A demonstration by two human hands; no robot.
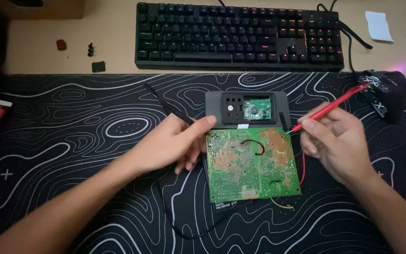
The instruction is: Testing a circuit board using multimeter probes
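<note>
While left hand (pixel 175 143) holds black probe (pixel 167 107), right hand (pixel 339 141) holds red probe (pixel 327 109)

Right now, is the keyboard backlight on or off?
On: the keyboard keys glow green, purple and red against its dark body.

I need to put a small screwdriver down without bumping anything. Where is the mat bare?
Bare: the desk mat left of the left hand, and its front edge below the circuit board. Crowded: around the board, the right hand with the red probe, toward the keyboard.
</note>
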